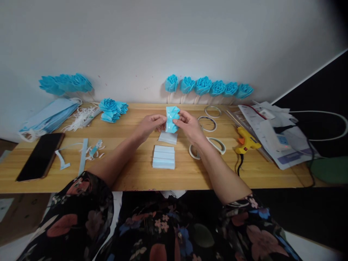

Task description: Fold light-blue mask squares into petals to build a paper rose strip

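Left hand (154, 124) pinches the left edge of the blue piece (171, 117), right hand (188, 125) grips its right edge, raised beyond the pale stack (163, 157); uneven pull could likely tear or crease such thin-looking material.

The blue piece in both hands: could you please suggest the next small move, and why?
Probably press the jagged edge of the blue piece with the right hand: it pinches that side, which looks folded, while the left hand holds the opposite, straighter edge.
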`<control>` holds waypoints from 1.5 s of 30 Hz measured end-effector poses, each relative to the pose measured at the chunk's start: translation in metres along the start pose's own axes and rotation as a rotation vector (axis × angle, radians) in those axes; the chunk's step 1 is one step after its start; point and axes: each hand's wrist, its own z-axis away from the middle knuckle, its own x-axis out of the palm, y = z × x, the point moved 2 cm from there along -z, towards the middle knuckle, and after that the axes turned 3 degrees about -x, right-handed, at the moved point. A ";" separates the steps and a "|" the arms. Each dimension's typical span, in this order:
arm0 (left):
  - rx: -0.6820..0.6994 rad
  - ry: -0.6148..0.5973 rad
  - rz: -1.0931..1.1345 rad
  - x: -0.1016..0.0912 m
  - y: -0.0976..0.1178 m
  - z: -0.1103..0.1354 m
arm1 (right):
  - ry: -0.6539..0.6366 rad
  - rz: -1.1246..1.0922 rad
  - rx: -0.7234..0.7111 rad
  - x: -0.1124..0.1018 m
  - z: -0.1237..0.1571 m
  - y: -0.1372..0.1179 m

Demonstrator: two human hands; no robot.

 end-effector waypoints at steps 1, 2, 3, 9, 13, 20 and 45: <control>0.005 0.010 0.000 0.000 0.000 0.000 | -0.007 0.002 0.000 0.001 0.000 0.000; 0.008 0.021 0.001 0.000 0.000 0.000 | -0.013 0.008 0.001 0.001 0.001 0.000; 0.009 0.031 0.003 0.000 0.001 0.000 | -0.016 0.015 0.000 0.002 0.001 0.000; 0.005 0.078 -0.007 0.000 0.001 -0.002 | -0.032 0.008 -0.012 0.003 0.001 0.002; 0.008 0.097 -0.003 -0.001 0.002 -0.001 | -0.019 -0.007 0.014 0.002 0.003 -0.003; 0.022 0.020 -0.052 0.003 0.000 0.000 | 0.060 -0.046 0.040 0.000 0.002 -0.004; 0.021 0.017 -0.029 0.002 -0.006 0.000 | 0.053 0.020 0.009 -0.003 0.002 -0.007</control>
